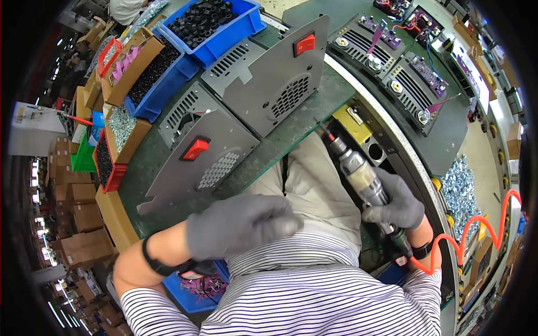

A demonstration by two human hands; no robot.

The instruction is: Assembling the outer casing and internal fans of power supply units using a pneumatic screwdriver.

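A pneumatic screwdriver (361,178) is in my gloved right hand (397,203), its bit pointing up and left and an orange air hose (443,238) trailing from its rear end. My gloved left hand (244,223) hovers over my lap with the fingers curled together; whatever they hold, if anything, is hidden. In front of it, on the green bench, stands a grey metal panel (182,176) with a red rocker switch (196,149) and a honeycomb vent. Behind that is a second grey panel (263,89) with another red switch (304,45). Both are joined to slotted plates.
Blue bins with black parts (204,25) and cartons of screws (120,127) line the left side. A rail (386,115) curves past on the right, with slotted plates carrying purple circuit boards (427,75) beyond it. Loose silver screws (458,193) lie at far right.
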